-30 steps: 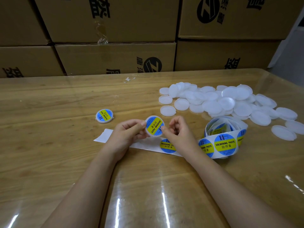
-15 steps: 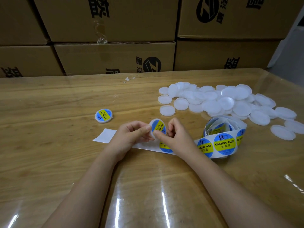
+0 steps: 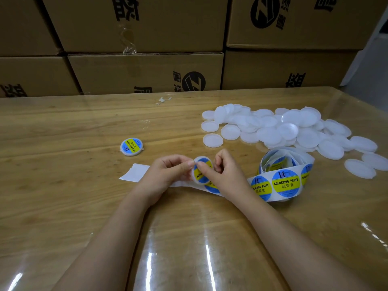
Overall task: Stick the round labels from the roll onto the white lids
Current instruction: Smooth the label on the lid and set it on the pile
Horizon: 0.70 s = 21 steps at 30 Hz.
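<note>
Head view: both hands meet over the middle of the table [image 3: 63, 185], holding one white lid [image 3: 201, 177] tilted on edge between them. The left hand [image 3: 168, 173] pinches the lid's left rim with curled fingers [image 3: 190, 163]. The right hand [image 3: 228, 175] has its fingers curled too, one fingertip pressing on the blue-and-yellow label that covers the lid's face. Whether the label is fully stuck down cannot be told.

Under the hands lies the white backing strip [image 3: 134, 172], its free end pointing left. It runs right into the label roll [image 3: 285, 175], which stands on its edge just right of the right wrist. Three labels face the camera on the roll's outer turn, and a fourth on the strip shows partly beneath the right hand.

A second labelled lid [image 3: 131, 146] lies flat to the far left of the hands, well apart from them. The pile of plain lids [image 3: 273, 129] spreads over the far right, just behind the roll. They overlap too much for an exact count, and a few lie singly at its edges.

Bare wood under a glossy clear cover stretches left of the strip and near the camera around both forearms. Along the far edge the table meets stacked cardboard boxes [image 3: 147, 70], six of them partly in view. The table's far right corner is rounded.
</note>
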{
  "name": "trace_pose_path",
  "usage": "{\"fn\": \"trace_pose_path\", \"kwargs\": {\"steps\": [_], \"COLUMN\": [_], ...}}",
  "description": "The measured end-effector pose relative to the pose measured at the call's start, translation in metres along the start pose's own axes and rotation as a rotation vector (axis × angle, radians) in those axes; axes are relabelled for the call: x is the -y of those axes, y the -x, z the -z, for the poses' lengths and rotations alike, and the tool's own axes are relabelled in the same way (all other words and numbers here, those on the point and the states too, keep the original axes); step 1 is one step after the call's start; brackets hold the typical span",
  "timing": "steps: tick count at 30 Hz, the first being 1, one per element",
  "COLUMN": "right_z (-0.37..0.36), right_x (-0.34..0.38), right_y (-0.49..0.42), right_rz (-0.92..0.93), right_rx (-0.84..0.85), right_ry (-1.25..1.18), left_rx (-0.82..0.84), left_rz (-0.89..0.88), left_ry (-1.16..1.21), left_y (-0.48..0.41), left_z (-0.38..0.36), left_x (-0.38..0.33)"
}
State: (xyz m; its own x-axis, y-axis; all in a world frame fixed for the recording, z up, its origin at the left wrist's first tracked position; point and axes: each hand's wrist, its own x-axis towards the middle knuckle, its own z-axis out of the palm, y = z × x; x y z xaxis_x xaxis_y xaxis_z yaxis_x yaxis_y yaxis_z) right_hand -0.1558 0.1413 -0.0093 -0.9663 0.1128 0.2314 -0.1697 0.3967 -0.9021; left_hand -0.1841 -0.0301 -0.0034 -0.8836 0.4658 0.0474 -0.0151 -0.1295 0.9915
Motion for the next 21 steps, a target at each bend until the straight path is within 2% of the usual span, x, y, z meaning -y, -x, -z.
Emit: {"fn": "trace_pose_path", "kwargs": {"steps": [9,17,21], "right_z": [0.0015,-0.0019,-0.0042], "right_x": [-0.0006,-0.0060,-0.0080], "right_y": [-0.0016,0.0013,-0.0010], "right_rz": [-0.013,-0.001,-0.022], "right_rx": [-0.009,0.103,0.102], "right_ry": [-0.019,0.034,0.044], "left_rx": [-0.026,-0.072,-0.093], "left_rz": [0.014,-0.044,-0.081], "left_ry": [-0.001,-0.004,0.042], "left_y": [-0.0019,-0.0020,-0.0028], "left_z": [0.0014,0.0008,-0.0004], "left_x": [0.0025,0.0017,0.0004]}}
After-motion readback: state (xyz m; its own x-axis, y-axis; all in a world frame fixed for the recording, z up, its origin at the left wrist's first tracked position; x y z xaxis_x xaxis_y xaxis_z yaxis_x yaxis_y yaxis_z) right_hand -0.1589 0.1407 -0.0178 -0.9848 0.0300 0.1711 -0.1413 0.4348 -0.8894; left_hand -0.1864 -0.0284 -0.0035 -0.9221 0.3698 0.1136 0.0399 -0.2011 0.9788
